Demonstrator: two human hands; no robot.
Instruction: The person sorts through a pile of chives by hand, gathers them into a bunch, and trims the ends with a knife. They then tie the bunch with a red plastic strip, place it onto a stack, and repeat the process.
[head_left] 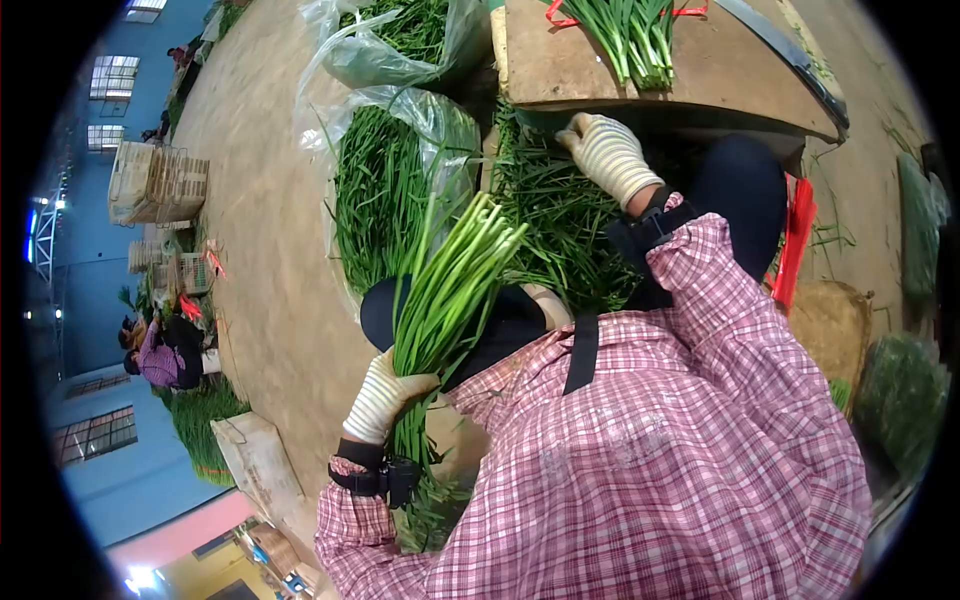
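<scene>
My left hand (385,398), in a striped work glove, is closed around a bunch of garlic chives (455,290). Its pale stem ends point up and away from me, and the leaves hang below my fist. My right hand (610,155), gloved the same way, is just off the near edge of a wooden board (560,75), above a heap of loose green leaves (560,220). Its fingers are curled together; whatever they hold is too small to make out. On the board lies another bunch of chives (635,40) with a red tie (690,12) beneath it.
Plastic bags of chives (380,190) stand left of the heap. A long dark strip (785,55) runs along the board's right side. Red ribbons (795,240) hang by my right knee. Stacked crates (160,185) and a person in a checked shirt (160,360) are farther left.
</scene>
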